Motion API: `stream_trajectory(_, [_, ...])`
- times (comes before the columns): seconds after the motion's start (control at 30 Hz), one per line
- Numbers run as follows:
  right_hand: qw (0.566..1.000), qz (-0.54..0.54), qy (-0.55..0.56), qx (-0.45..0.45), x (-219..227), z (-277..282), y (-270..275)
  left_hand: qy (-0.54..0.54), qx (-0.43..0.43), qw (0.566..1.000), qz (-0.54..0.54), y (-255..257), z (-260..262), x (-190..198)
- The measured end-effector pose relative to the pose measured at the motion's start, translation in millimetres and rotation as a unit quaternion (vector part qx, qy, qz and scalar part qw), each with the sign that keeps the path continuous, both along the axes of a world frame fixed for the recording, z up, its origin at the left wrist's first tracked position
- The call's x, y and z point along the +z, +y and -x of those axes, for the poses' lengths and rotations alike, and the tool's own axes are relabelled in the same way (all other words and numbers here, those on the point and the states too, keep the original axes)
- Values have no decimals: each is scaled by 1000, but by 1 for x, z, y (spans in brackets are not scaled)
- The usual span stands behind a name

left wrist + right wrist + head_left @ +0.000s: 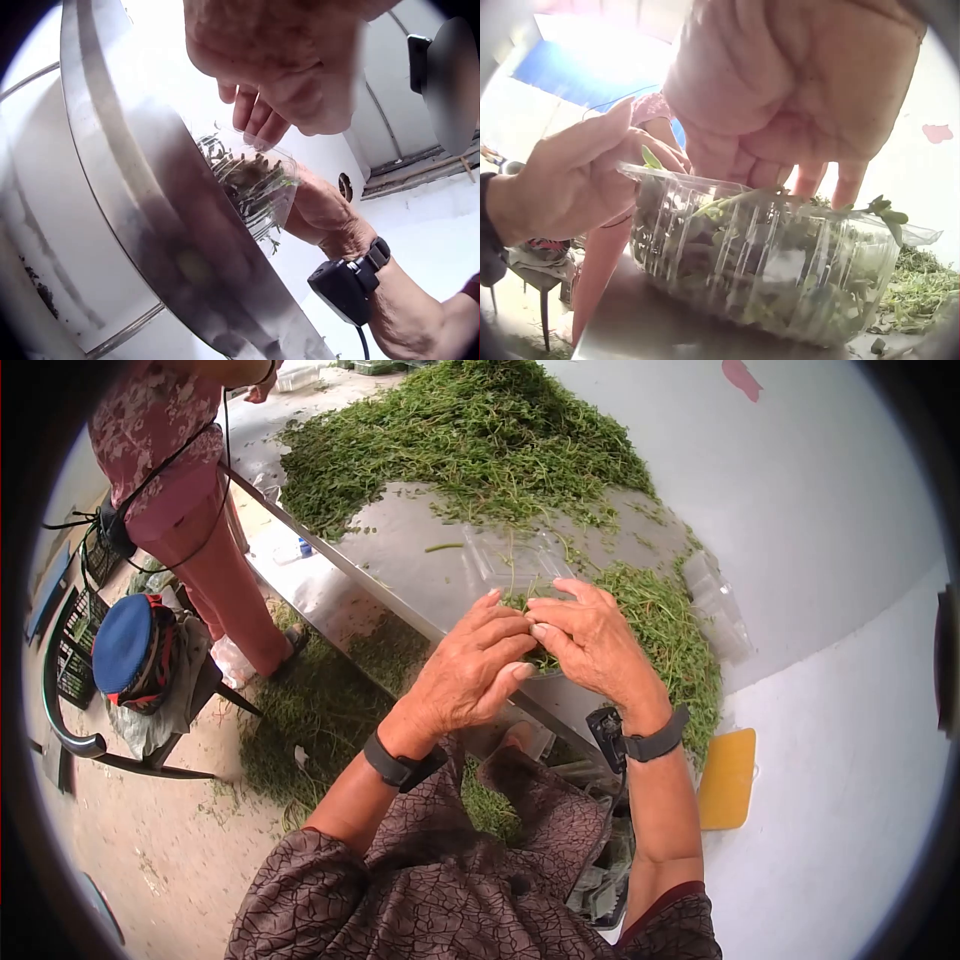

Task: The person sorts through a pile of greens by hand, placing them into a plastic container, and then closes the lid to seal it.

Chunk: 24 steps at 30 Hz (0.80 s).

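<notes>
A clear ribbed plastic box (pixel 757 255) packed with leafy green sprigs (pixel 889 214) stands at the metal table's edge. Some stems stick out over its rim. My left hand (pixel 470 665) is at the box's left side, fingers over the rim and thumb held apart. Above the box, my right hand (pixel 600 635) presses its fingers down on the greens, with two fingers fairly straight in the right wrist view. The fingertips of both hands nearly meet over the box. From the head, the hands hide most of it.
A big heap of greens (pixel 480 440) covers the table's (pixel 400 525) far part, with more along the wall. Clear plastic pieces lie behind the hands. A person in pink (pixel 190 530) stands left, near a chair (pixel 70 710) holding a blue cap (pixel 125 645). Greens also lie on the floor.
</notes>
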State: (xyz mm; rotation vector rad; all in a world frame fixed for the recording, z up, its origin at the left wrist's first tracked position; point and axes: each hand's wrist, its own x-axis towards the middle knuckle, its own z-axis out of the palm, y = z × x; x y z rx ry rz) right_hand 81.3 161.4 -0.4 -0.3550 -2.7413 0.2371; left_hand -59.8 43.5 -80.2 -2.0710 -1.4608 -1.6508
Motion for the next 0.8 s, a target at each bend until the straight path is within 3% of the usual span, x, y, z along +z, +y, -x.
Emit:
stream_trajectory(0.07, [1000,11,9,6,-2,-2,1,-9,9,1000,-24,-1,3,0])
stream_trajectory(0.13, [1000,-1,12,5,-5,-3,1,-47,122,990,-57,3,8,1])
stream_trajectory(0.3, [1000,-4,19,8,-9,-6,-1,-108,225,968,-11,19,15,12])
stream_trajectory(0.5, [1000,-14,28,4,-11,-7,-7,-103,225,963,110,39,16,22])
stream_trajectory(0.7, [999,-13,51,5,-19,-9,-8,-152,160,964,147,58,16,20])
stream_trajectory(0.8, [998,-9,62,1,-19,-10,-9,-136,179,962,153,62,14,18])
